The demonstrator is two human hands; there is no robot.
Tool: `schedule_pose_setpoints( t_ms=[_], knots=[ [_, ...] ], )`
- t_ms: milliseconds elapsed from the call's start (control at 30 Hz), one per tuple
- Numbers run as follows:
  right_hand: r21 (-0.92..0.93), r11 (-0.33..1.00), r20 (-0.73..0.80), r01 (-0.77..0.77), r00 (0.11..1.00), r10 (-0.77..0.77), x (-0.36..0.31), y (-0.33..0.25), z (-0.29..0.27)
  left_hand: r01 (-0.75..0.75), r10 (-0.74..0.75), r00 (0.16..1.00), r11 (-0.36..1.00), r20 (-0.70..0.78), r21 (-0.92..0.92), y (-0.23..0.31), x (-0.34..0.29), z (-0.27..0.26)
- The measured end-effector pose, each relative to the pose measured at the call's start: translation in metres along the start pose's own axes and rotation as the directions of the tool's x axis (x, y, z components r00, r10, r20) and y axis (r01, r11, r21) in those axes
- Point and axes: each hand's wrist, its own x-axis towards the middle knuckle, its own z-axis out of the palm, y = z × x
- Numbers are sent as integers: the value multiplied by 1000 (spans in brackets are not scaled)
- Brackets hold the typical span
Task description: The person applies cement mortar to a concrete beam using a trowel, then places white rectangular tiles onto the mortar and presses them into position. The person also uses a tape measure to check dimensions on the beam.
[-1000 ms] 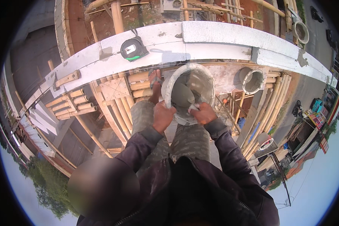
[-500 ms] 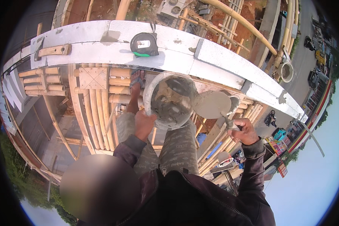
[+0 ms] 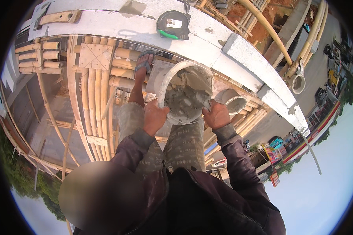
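Observation:
Both of my hands grip the rim of a pale bucket (image 3: 163,87) in front of my knees. Wet grey mortar (image 3: 182,102) lies in it, and a flat mortar-smeared shape, perhaps the trowel blade, leans inside its far right part. My left hand (image 3: 156,116) is closed over the near left rim, thumb on top. On the near right rim, my right hand (image 3: 217,115) is closed in the same way. A second mortar-stained bucket (image 3: 237,104) stands just right of it.
Beyond the bucket runs a white block wall (image 3: 125,25), with a black and green tape measure (image 3: 173,25) and a wooden-handled tool (image 3: 60,17) on top. Bamboo scaffold poles (image 3: 93,105) span an open drop at left. A street (image 3: 315,74) lies far below right.
My right hand has let go of the trowel and taken hold of the bucket's right rim. My left hand stays on the rim. The view has shifted, with the wall now higher in it.

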Motion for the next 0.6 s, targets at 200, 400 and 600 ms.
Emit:
schedule_pose_setpoints(
  t_ms=[200, 400, 600],
  knots=[
    [-33, 997, 29, -70, 997, 71, 22, -22, 47, -57, 58, 998, 998, -18, 41, -4, -6, 1],
    [247, 956, 339, -160, 938, 69, 3, 2, 13, 30, -41, 997, 986, -64, -162, -28, 2, 3],
    [630, 707, 385, -321, 920, 74, -55, 31, -122, 61, -77, 993, 982, -85, -178, -41, 9, 3]
  ],
)
